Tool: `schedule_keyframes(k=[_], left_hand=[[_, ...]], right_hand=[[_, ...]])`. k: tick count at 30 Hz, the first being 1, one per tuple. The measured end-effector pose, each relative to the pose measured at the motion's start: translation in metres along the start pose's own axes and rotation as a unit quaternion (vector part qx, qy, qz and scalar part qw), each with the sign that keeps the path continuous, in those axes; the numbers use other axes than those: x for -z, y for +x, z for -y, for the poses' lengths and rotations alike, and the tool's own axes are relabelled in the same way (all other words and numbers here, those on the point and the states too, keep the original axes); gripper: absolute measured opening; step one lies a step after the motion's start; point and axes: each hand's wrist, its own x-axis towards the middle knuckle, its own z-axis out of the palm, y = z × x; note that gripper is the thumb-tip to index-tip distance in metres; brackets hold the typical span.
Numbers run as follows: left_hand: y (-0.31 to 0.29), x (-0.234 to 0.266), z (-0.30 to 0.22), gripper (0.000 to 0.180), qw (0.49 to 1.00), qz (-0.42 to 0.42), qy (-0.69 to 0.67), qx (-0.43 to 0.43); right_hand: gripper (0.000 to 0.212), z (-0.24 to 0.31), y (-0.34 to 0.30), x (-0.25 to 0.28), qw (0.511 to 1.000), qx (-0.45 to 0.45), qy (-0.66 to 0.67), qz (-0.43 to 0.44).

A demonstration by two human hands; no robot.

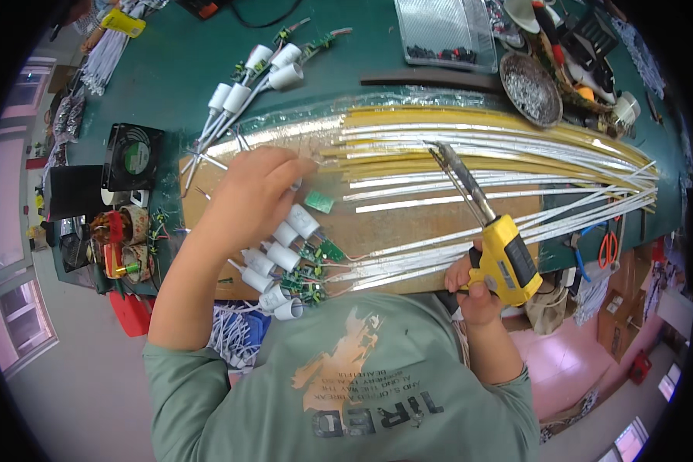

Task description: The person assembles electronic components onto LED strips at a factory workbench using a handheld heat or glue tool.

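Observation:
My right hand point(476, 289) is wrapped round the handle of a yellow and black soldering gun point(507, 262). The gun's metal tip slants up and left over the LED strips. My left hand point(258, 192) is above the board's left part, fingers curled; something pale shows at the fingertips, but I cannot make out what. Close by lies a small green circuit board point(319, 202). Below that hand, several white cylindrical housings point(283, 256) with wires and green circuit boards point(313, 271) are joined to white LED strips point(408, 262). Yellow and white strips point(439, 138) lie side by side farther back.
A brown work board point(423, 223) lies on the green table point(323, 58). More wired housings point(239, 96) rest behind my left hand. A black fan point(133, 158) stands left. At the back right are a metal bowl point(531, 88) and clear bin point(445, 31); orange scissors point(608, 248) lie right.

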Motion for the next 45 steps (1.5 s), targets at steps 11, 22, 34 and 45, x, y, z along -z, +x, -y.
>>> schedule_keyframes(k=[11,22,34,45], left_hand=[[0.006,-0.025,-0.04,0.025,0.996,0.032,0.01,-0.087],[0.01,-0.044,-0.031,0.024,0.99,-0.002,0.06,-0.129],[0.008,-0.05,-0.026,0.022,0.988,-0.079,0.019,-0.134],[-0.008,-0.056,-0.031,0.02,0.988,-0.092,0.021,-0.123]], right_hand=[[0.077,0.0,0.0,-0.002,1.0,0.004,-0.012,0.001],[0.074,-0.001,0.0,0.001,1.0,0.0,-0.004,0.028],[0.072,0.002,-0.003,0.001,0.999,-0.013,0.005,0.031],[0.017,0.005,-0.032,-0.006,0.973,-0.052,-0.176,0.142]])
